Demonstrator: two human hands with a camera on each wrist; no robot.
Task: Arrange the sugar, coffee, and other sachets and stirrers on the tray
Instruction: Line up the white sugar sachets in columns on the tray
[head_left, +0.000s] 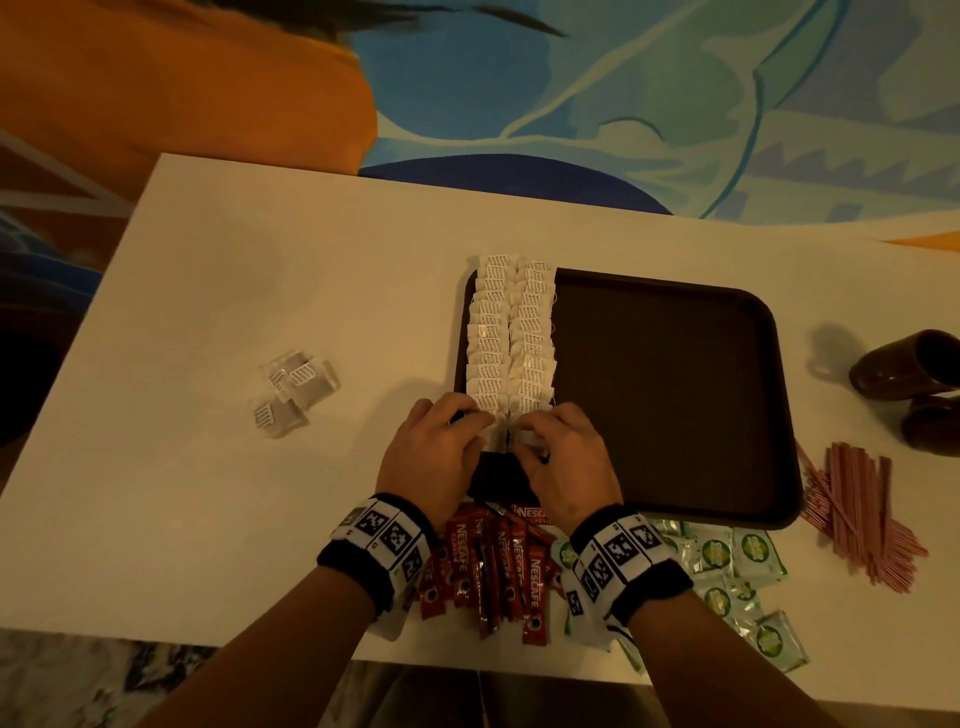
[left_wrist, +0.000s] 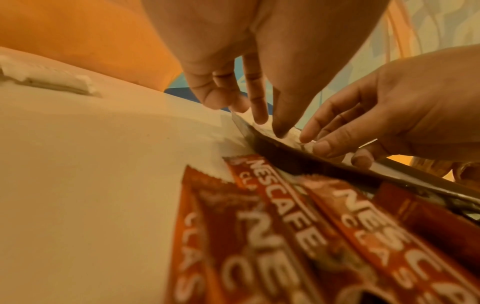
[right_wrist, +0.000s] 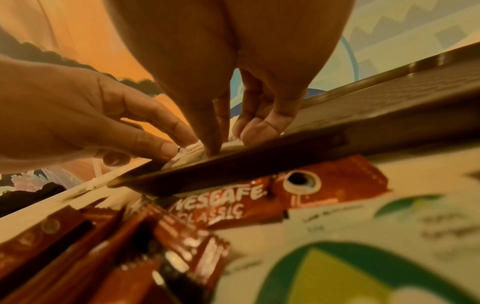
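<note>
A dark brown tray (head_left: 670, 395) lies on the white table (head_left: 249, 291). Two columns of overlapping white sachets (head_left: 511, 332) fill its left side. My left hand (head_left: 480, 423) and right hand (head_left: 524, 434) meet at the near end of these columns, each pinching the nearest white sachet with thumb and fingertips. The left wrist view shows my left hand (left_wrist: 270, 123) pointing down onto the sachets just inside the tray rim (left_wrist: 298, 162). My right hand (right_wrist: 218, 144) does the same in the right wrist view. Red Nescafe sachets (head_left: 493, 566) lie under my wrists.
Green-printed sachets (head_left: 737, 566) lie at the near right, and pink stirrers (head_left: 857, 514) are piled to the right of the tray. Brown mugs (head_left: 914, 379) lie at the far right. A few loose white sachets (head_left: 296, 389) sit left of the tray. The tray's right part is bare.
</note>
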